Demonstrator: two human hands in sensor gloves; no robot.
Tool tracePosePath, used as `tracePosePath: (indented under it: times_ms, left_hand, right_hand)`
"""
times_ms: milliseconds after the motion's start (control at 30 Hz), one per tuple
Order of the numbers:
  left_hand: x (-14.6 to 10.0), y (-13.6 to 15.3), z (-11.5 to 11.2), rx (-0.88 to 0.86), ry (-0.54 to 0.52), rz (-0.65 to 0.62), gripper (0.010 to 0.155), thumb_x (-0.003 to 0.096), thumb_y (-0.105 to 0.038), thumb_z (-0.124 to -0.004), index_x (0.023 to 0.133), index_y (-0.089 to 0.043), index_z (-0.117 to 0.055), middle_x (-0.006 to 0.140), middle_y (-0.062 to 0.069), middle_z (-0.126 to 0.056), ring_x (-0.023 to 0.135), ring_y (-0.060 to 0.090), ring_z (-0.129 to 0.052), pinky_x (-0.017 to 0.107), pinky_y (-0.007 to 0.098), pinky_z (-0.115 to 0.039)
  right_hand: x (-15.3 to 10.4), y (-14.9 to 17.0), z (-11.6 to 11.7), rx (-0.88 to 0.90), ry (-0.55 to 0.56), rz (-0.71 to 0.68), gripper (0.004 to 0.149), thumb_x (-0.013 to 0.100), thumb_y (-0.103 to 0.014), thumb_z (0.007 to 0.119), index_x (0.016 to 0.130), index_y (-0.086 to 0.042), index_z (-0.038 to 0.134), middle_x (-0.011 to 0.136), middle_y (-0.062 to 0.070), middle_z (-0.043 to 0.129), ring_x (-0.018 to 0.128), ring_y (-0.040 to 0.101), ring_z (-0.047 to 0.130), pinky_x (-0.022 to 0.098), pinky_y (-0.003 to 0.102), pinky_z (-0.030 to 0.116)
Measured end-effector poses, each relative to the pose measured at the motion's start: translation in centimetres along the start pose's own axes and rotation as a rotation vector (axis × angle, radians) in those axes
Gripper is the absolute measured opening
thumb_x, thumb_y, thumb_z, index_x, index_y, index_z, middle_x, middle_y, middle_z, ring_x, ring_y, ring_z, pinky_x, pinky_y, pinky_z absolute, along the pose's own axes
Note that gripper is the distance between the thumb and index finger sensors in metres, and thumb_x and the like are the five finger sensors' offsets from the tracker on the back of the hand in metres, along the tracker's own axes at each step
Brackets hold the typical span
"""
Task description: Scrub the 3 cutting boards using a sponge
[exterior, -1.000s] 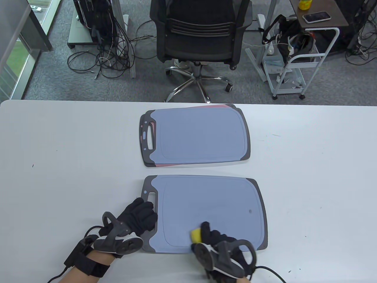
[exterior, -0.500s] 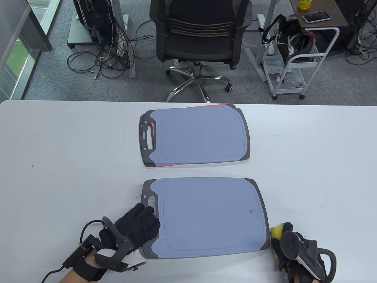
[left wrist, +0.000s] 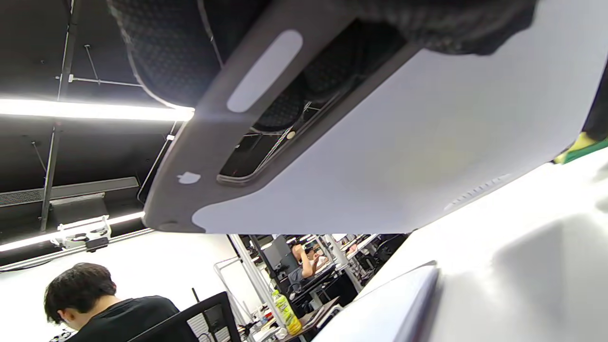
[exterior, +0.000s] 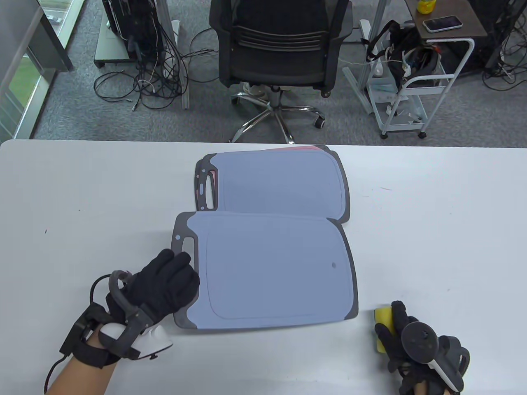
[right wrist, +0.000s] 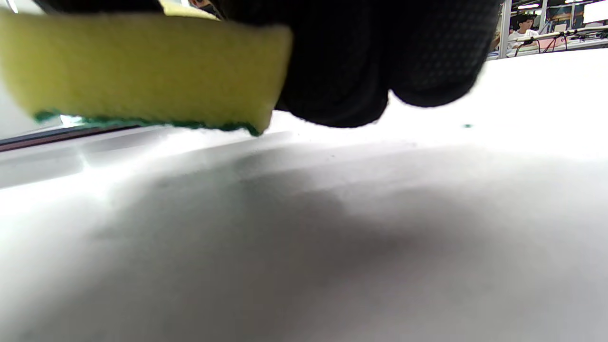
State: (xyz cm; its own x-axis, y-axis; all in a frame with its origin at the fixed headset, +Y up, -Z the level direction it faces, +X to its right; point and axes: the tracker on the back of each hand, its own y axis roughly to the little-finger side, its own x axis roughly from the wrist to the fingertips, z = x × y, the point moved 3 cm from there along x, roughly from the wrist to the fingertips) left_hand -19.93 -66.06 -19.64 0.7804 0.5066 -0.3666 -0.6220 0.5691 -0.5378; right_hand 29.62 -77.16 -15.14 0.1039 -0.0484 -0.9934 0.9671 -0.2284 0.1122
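near board (exterior: 271, 271) lifted at handle end, its far edge overlapping the stacked boards (exterior: 280, 181) | left hand (exterior: 164, 284) grips its handle end | right hand (exterior: 405, 341) holds sponge (exterior: 381, 319) beside it on desk (exterior: 82, 197) | board likely stiff, light, slick: hold by handle; sponge soft

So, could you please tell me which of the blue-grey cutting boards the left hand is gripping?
The near, larger blue-grey cutting board, gripped at its dark handle end by the left hand. The smaller blue-grey board behind lies untouched on a pink one.
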Motion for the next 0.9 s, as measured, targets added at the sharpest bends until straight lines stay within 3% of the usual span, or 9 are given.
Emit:
tracePosePath:
  times_ms: [233, 400, 500, 567, 667, 733, 767, 900]
  left_hand:
    - [6.5, 3.6, -8.7, 0.011, 0.085, 0.009, 0.046, 0.0439, -0.057, -0.077, 0.083, -0.034, -0.076, 0.084, -0.009, -0.089, 0.085, 0.024, -0.1, 0.064, 0.051, -0.086]
    - [9.2, 4.4, -13.8, -0.013, 0.169, 0.051, 0.046, 0.0441, -0.057, -0.076, 0.084, -0.034, -0.074, 0.086, -0.01, -0.086, 0.088, 0.023, -0.096, 0.067, 0.05, -0.083]
    - [9.2, 4.6, -17.4, 0.067, 0.365, 0.099, 0.047, 0.0483, -0.058, -0.073, 0.09, -0.037, -0.068, 0.094, -0.013, -0.081, 0.097, 0.021, -0.089, 0.07, 0.048, -0.079]
    - [8.6, 4.8, -20.2, 0.165, 0.57, 0.127, 0.051, 0.0517, -0.056, -0.073, 0.097, -0.037, -0.06, 0.101, -0.013, -0.076, 0.102, 0.022, -0.083, 0.072, 0.047, -0.077]
    - [7.3, 4.0, -23.9, 0.231, 0.883, 0.144, 0.075, 0.0474, -0.053, -0.084, 0.109, -0.036, -0.044, 0.115, -0.014, -0.064, 0.106, 0.026, -0.076, 0.074, 0.051, -0.073]
    - [6.8, 3.0, -25.5, 0.255, 0.981, 0.107, 0.084, 0.0456, -0.047, -0.089, 0.111, -0.033, -0.038, 0.119, -0.012, -0.058, 0.108, 0.029, -0.072, 0.074, 0.054, -0.07]
    - [6.6, 2.7, -26.0, 0.256, 1.021, 0.102, 0.083, 0.0465, -0.042, -0.084, 0.112, -0.03, -0.035, 0.12, -0.01, -0.056, 0.108, 0.029, -0.072, 0.074, 0.054, -0.071]
    - [5.9, 2.8, -25.8, 0.117, 1.102, 0.111, 0.087, 0.0491, -0.033, -0.082, 0.113, -0.024, -0.024, 0.123, 0.0, -0.042, 0.111, 0.036, -0.061, 0.076, 0.059, -0.064]
  right_hand:
    - [0.0, 0.7, -0.3, 0.01, 0.022, 0.031, 0.076, 0.048, -0.06, 0.071, 0.107, -0.012, 0.058, 0.074, 0.009, 0.085, 0.05, 0.02, 0.092, 0.046, 0.046, 0.08]
    - [0.1, 0.9, -0.3, 0.013, 0.02, 0.04, 0.076, 0.048, -0.06, 0.071, 0.107, -0.013, 0.058, 0.074, 0.009, 0.084, 0.05, 0.02, 0.092, 0.046, 0.046, 0.08]
    - [0.1, 0.8, -0.3, 0.017, 0.025, 0.039, 0.076, 0.048, -0.06, 0.07, 0.107, -0.013, 0.058, 0.074, 0.009, 0.085, 0.05, 0.02, 0.092, 0.046, 0.046, 0.08]
    - [0.0, 0.8, -0.4, 0.026, 0.026, 0.034, 0.076, 0.048, -0.06, 0.07, 0.107, -0.013, 0.058, 0.074, 0.009, 0.085, 0.05, 0.02, 0.092, 0.046, 0.046, 0.08]
    - [0.0, 0.8, -0.3, 0.044, 0.022, 0.032, 0.076, 0.048, -0.06, 0.07, 0.107, -0.012, 0.058, 0.074, 0.009, 0.085, 0.05, 0.02, 0.092, 0.046, 0.046, 0.08]
    - [-0.1, 0.7, -0.3, 0.04, 0.019, 0.033, 0.076, 0.048, -0.06, 0.07, 0.107, -0.012, 0.058, 0.074, 0.009, 0.084, 0.05, 0.02, 0.092, 0.046, 0.046, 0.08]
    - [-0.1, 0.7, -0.2, 0.037, 0.018, 0.034, 0.076, 0.048, -0.06, 0.07, 0.107, -0.012, 0.058, 0.074, 0.009, 0.084, 0.05, 0.02, 0.092, 0.046, 0.046, 0.08]
    - [-0.4, 0.7, -0.4, 0.053, 0.027, 0.043, 0.076, 0.048, -0.06, 0.07, 0.107, -0.013, 0.058, 0.075, 0.009, 0.085, 0.051, 0.02, 0.092, 0.046, 0.046, 0.08]
